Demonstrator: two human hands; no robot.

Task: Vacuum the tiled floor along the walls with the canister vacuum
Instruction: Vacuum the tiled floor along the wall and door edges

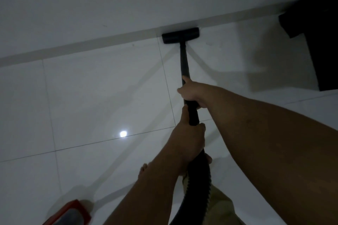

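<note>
The black floor nozzle [180,35] of the vacuum lies flat on the white tiled floor [102,97], pressed against the grey skirting of the wall [91,5]. Its black wand [184,62] runs back toward me. My right hand [192,93] is wrapped around the wand higher up. My left hand [190,139] grips the handle end just below it, where the black ribbed hose [199,184] curves down. The red and grey canister [73,213] shows at the bottom left edge.
A dark piece of furniture [318,42] stands against the wall at the right, casting a shadow on the tiles. My bare foot [143,169] rests on the floor below my arms. A lamp's reflection [123,133] glints on the tiles.
</note>
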